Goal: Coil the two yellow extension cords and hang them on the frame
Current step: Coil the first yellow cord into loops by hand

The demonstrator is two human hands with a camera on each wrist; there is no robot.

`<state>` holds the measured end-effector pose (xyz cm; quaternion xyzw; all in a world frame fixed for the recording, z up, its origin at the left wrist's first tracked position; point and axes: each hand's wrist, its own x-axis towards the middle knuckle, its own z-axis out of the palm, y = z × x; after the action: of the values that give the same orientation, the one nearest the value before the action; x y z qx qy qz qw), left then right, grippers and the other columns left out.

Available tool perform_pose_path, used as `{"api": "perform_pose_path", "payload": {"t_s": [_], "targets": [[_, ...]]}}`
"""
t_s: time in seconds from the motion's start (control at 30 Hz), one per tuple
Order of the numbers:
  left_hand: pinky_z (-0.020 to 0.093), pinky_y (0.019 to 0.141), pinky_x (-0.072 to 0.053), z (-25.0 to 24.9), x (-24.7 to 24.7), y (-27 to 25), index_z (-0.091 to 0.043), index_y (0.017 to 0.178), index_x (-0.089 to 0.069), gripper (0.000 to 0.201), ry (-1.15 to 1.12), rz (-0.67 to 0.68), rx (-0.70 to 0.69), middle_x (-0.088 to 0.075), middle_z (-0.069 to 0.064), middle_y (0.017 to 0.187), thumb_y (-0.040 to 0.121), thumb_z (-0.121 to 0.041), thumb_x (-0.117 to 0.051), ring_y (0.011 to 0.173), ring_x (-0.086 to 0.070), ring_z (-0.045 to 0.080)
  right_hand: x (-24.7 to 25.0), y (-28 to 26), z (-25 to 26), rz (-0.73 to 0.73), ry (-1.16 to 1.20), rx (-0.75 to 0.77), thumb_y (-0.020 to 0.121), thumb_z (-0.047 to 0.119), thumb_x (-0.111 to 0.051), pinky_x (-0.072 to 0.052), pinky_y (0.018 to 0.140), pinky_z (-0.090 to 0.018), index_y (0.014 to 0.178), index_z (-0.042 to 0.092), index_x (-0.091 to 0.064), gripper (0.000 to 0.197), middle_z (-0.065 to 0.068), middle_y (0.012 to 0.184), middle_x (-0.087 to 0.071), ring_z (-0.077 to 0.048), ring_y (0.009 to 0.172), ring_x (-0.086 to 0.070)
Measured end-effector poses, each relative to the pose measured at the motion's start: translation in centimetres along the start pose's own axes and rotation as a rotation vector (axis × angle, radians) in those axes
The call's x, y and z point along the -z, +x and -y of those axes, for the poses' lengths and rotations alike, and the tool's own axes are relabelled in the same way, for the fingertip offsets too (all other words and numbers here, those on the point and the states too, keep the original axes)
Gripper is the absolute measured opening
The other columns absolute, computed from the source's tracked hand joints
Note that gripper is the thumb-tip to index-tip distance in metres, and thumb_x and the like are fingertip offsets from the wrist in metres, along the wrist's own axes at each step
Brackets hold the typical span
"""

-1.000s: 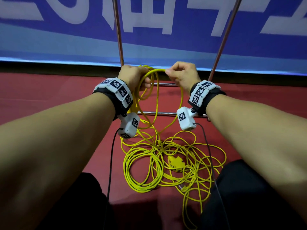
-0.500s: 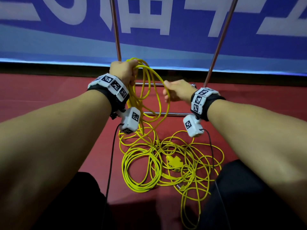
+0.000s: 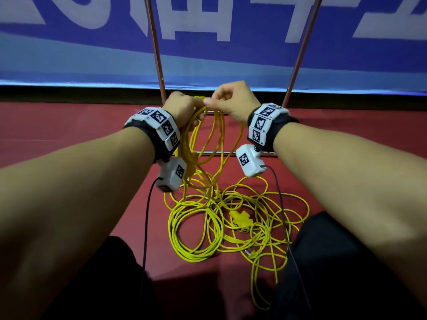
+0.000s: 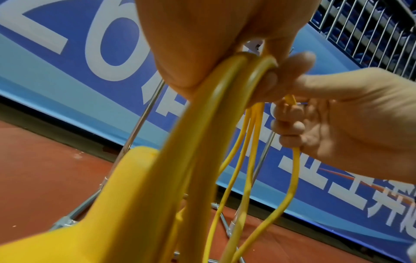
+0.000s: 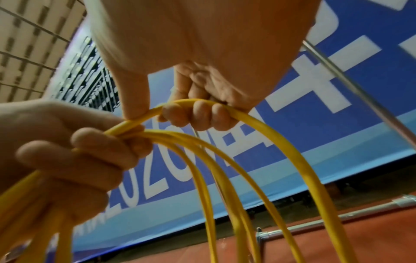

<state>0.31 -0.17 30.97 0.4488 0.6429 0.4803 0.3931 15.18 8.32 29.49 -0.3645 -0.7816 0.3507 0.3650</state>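
My left hand (image 3: pixel 184 107) grips a bundle of yellow cord loops (image 3: pixel 196 144) that hang below it; the same loops (image 4: pixel 202 124) fill the left wrist view. Right beside it, my right hand (image 3: pixel 231 100) holds one strand of the yellow cord (image 5: pixel 225 110) under its curled fingers and thumb, bringing it against the left hand (image 5: pixel 74 154). The remaining yellow cord (image 3: pixel 231 215) lies tangled on the red floor between my knees, with a yellow socket block (image 3: pixel 240 219) in the middle. The metal frame (image 3: pixel 154 42) stands just behind my hands.
The frame's second upright (image 3: pixel 302 49) rises at the right, with low horizontal bars (image 3: pixel 215 152) near the floor. A blue banner wall (image 3: pixel 69 54) closes the back. Black camera cables (image 3: pixel 145 227) trail from both wrists. My dark-trousered legs (image 3: pixel 335 262) flank the cord pile.
My right hand, which was lower and to the right with a strand half a second ago, has risen and come in against the left hand, adding another loop to the bundle.
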Motion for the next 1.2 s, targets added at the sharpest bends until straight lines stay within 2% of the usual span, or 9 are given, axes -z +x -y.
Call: {"api": "perform_pose_path", "payload": {"t_s": [0.17, 0.3, 0.4, 0.57, 0.7, 0.8, 0.97, 1.1, 1.2], "targets": [[0.019, 0.040, -0.029, -0.6, -0.1, 0.1, -0.011, 0.064, -0.057, 0.024, -0.039, -0.064, -0.009, -0.046, 0.003, 0.050, 0.087, -0.013, -0.062, 0.038, -0.034, 0.015, -0.1, 0.0, -0.6, -0.006, 0.085, 0.000, 0.087, 0.035, -0.075, -0.043, 0.059, -0.022, 0.070, 0.019, -0.063, 0.026, 0.002, 0.062, -0.058, -0.010, 0.057, -0.050], [0.022, 0.043, -0.026, -0.7, 1.3, 0.9, -0.012, 0.065, -0.055, 0.023, -0.152, -0.168, 0.003, -0.045, 0.004, 0.050, 0.087, -0.013, -0.061, 0.036, -0.032, 0.016, 0.6, -0.6, -2.9, 0.158, 0.106, -0.189, 0.102, 0.032, -0.054, -0.049, 0.063, -0.026, 0.070, 0.011, -0.060, 0.040, 0.004, 0.054, -0.062, -0.013, 0.053, -0.059], [0.020, 0.041, -0.027, -0.4, 1.7, 0.9, -0.010, 0.073, -0.057, 0.016, -0.172, -0.132, 0.009, -0.046, 0.003, 0.047, 0.089, -0.012, -0.060, 0.034, -0.033, 0.015, 1.5, -0.9, -4.2, 0.119, 0.104, -0.320, 0.103, 0.039, -0.049, -0.049, 0.064, -0.032, 0.066, 0.011, -0.060, 0.048, -0.002, 0.052, -0.054, -0.019, 0.048, -0.053], [0.023, 0.048, -0.046, 0.0, 1.4, 0.4, -0.003, 0.087, -0.065, 0.016, -0.114, 0.001, 0.019, -0.064, 0.006, 0.056, 0.098, -0.012, -0.056, 0.045, -0.062, 0.019, 2.7, 0.2, -4.2, -0.123, 0.066, -0.156, 0.091, 0.045, -0.062, -0.029, 0.052, -0.025, 0.053, 0.018, -0.059, 0.046, 0.008, 0.042, -0.040, -0.014, 0.044, -0.033], [0.035, 0.066, -0.061, 0.7, 1.5, 0.0, -0.002, 0.089, -0.066, 0.019, -0.123, 0.119, 0.021, -0.073, 0.012, 0.073, 0.101, -0.014, -0.057, 0.066, -0.073, 0.024, 2.3, 0.4, -2.5, -0.097, 0.026, -0.031, 0.090, 0.034, -0.071, -0.032, 0.055, -0.023, 0.061, 0.019, -0.064, 0.033, 0.013, 0.046, -0.046, -0.003, 0.047, -0.037], [0.034, 0.065, -0.060, 1.0, 1.2, -0.1, 0.000, 0.094, -0.067, 0.024, -0.105, 0.185, -0.016, -0.074, 0.012, 0.078, 0.101, -0.020, -0.058, 0.071, -0.073, 0.024, 0.5, 0.3, -1.0, -0.024, 0.013, 0.045, 0.086, 0.026, -0.077, -0.032, 0.053, -0.018, 0.065, 0.021, -0.062, 0.026, 0.010, 0.052, -0.045, 0.000, 0.047, -0.036], [0.023, 0.046, -0.048, 0.4, 1.1, -0.1, -0.006, 0.079, -0.060, 0.029, -0.102, 0.162, -0.056, -0.060, -0.003, 0.053, 0.102, -0.024, -0.058, 0.044, -0.054, 0.009, -0.4, 0.3, -0.6, -0.029, 0.048, 0.038, 0.089, 0.028, -0.074, -0.034, 0.050, -0.018, 0.074, 0.020, -0.060, 0.023, 0.006, 0.056, -0.046, -0.002, 0.047, -0.037], [0.019, 0.043, -0.039, 0.3, 1.1, 0.1, -0.010, 0.073, -0.057, 0.031, -0.096, 0.123, -0.079, -0.051, -0.007, 0.045, 0.102, -0.021, -0.057, 0.037, -0.041, 0.008, -0.2, 0.2, -1.8, 0.089, 0.014, -0.024, 0.090, 0.047, -0.063, -0.045, 0.066, -0.031, 0.074, 0.010, -0.067, 0.042, -0.006, 0.068, -0.065, -0.013, 0.061, -0.054], [0.023, 0.045, -0.041, 0.5, 1.6, 0.7, -0.007, 0.074, -0.059, 0.030, -0.180, 0.059, -0.079, -0.055, -0.003, 0.051, 0.101, -0.021, -0.059, 0.042, -0.045, 0.011, -0.1, -0.1, -3.8, 0.205, -0.001, -0.152, 0.089, 0.059, -0.054, -0.053, 0.088, -0.043, 0.064, 0.015, -0.068, 0.053, -0.008, 0.072, -0.071, -0.022, 0.073, -0.064]]}}
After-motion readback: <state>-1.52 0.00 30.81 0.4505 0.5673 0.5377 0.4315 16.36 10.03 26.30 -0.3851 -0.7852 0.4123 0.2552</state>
